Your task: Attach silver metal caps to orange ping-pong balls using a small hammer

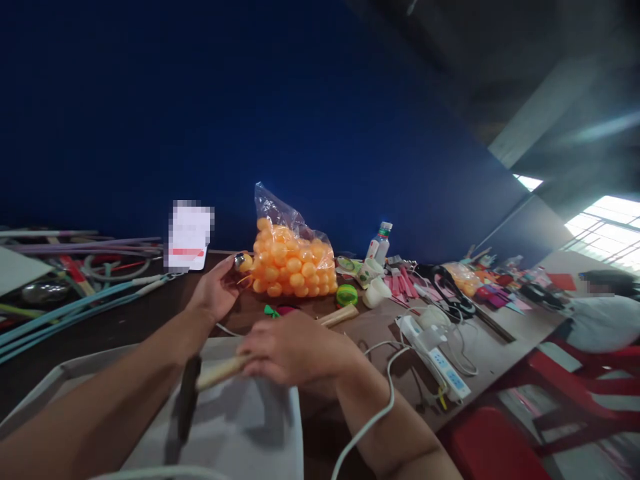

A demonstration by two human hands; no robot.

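Observation:
My left hand is raised beside a clear plastic bag of orange balls. Its fingers close on a small round thing, part shiny silver and part yellow-orange. My right hand grips the wooden handle of a hammer, palm down. The dark hammer head hangs over a white tray, and the handle's other end shows beyond my hand. A green ball-like thing lies right of the bag. Something green and dark pink is partly hidden behind my right hand.
A lit phone stands at the back left, near blue and purple rods. On the right are a bottle, a white cup, a power strip and loose cables. Red chairs stand past the table edge, with a person beyond.

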